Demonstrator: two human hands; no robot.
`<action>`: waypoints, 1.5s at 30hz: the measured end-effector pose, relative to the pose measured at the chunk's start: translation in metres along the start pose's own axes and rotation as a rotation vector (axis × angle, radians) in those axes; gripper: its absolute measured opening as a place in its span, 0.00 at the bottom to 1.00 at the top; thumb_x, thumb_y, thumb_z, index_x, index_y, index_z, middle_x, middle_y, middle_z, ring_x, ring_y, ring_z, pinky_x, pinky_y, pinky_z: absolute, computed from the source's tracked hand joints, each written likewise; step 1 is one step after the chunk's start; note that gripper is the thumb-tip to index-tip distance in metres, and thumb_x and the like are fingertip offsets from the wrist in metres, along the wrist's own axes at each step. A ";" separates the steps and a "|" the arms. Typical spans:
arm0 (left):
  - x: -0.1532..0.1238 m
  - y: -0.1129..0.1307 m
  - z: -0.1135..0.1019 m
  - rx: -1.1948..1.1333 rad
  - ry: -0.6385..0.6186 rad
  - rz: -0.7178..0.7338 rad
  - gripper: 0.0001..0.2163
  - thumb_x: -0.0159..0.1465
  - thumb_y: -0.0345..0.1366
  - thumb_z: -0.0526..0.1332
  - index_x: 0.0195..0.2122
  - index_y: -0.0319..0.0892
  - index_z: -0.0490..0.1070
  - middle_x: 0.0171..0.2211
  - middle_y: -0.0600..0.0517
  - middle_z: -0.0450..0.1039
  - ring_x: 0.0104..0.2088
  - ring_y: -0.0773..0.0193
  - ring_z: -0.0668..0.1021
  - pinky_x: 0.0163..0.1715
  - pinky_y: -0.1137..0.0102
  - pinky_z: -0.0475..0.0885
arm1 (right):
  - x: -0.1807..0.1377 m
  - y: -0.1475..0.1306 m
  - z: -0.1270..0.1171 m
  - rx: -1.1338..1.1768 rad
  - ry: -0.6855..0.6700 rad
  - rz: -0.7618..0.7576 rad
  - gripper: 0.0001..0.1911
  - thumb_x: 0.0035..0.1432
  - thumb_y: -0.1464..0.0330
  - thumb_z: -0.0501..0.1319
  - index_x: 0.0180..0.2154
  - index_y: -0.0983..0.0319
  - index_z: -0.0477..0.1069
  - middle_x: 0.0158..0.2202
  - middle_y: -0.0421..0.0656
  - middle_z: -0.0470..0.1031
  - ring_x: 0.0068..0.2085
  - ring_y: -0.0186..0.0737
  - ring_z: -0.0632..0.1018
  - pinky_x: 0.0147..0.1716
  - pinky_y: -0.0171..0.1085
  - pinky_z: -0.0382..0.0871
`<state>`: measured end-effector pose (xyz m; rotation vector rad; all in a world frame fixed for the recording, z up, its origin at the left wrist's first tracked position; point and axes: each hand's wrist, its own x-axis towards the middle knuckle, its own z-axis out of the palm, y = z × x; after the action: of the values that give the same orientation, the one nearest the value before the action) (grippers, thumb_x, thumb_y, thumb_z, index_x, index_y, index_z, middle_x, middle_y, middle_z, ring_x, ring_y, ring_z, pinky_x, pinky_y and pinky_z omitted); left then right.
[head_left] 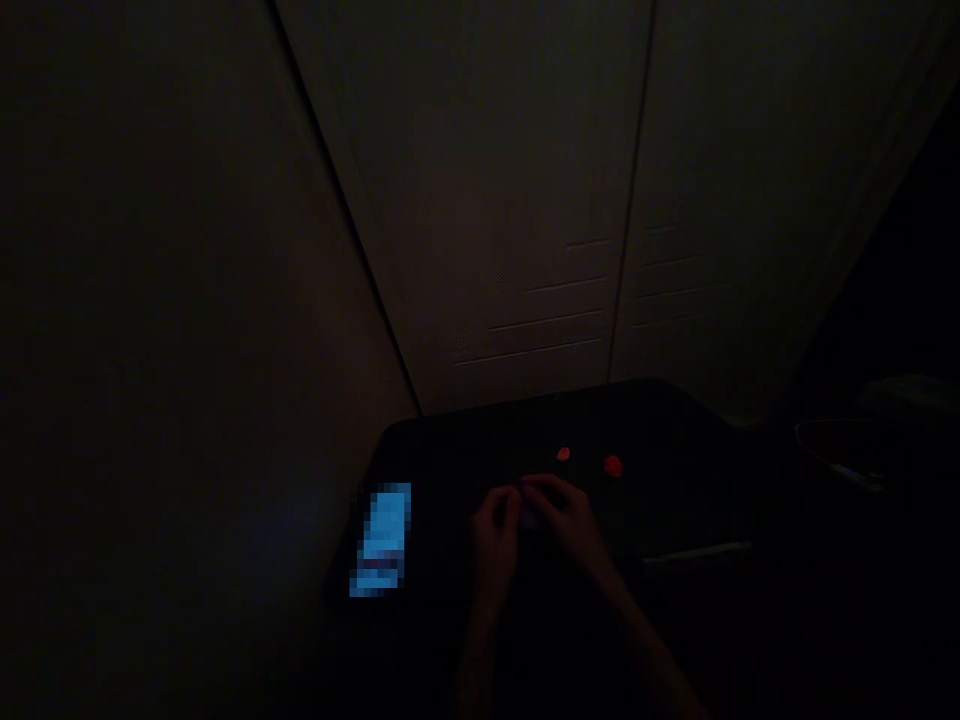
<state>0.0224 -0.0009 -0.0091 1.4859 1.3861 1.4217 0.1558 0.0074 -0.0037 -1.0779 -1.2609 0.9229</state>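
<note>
The room is very dark. My left hand (496, 528) and my right hand (564, 520) are close together over a dark table (675, 440), fingertips almost meeting. Both hands look curled, as if pinching something small and pale between them, which I cannot make out. Two small red pieces (563, 455) (613, 466) lie on the table just beyond my right hand. A lit blue phone screen (384, 540) lies at the table's left edge, to the left of my left hand.
A pale wall with panel seams and a corner line rises behind the table. A thin pale stick-like thing (697, 552) lies on the table at right. A dim round container rim (840, 450) shows at far right.
</note>
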 end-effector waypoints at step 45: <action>0.001 -0.002 -0.002 -0.062 0.012 -0.019 0.16 0.64 0.48 0.63 0.38 0.40 0.80 0.37 0.46 0.82 0.39 0.55 0.82 0.41 0.66 0.75 | 0.000 -0.005 -0.001 -0.031 -0.048 -0.007 0.14 0.56 0.56 0.67 0.38 0.59 0.82 0.40 0.45 0.84 0.43 0.49 0.82 0.47 0.43 0.74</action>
<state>0.0199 0.0007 -0.0106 1.4235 1.3472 1.4512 0.1570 0.0056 0.0006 -1.0805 -1.3212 0.9310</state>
